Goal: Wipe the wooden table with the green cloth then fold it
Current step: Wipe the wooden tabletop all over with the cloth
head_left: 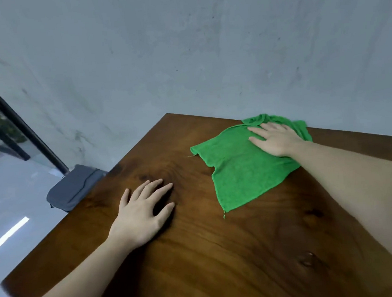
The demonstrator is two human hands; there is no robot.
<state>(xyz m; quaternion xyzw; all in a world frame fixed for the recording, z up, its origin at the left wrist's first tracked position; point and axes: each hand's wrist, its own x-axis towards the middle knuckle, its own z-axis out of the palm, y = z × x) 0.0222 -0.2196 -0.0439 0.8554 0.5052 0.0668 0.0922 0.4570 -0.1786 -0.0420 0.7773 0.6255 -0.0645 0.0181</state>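
The table is dark brown wood with swirling grain and a few knots, smooth with a soft sheen. The cloth is bright green fabric with a fuzzy, matt nap like terry or microfibre; a loose thread hangs at one corner. The wall looks like grey plaster or concrete, matt and mottled. The grey cushion is matt fabric. The floor is pale and glossy, reflecting lights.

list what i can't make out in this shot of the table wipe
Head view only:
- Cloth under the right hand: the palm hides that part of the green cloth.
- Wooden table: its near and right edges are cut off by the frame and the forearms.
- Grey object beside the table's left edge: partly behind the table, so what it is stays unclear.
- Table under the left hand: hidden.
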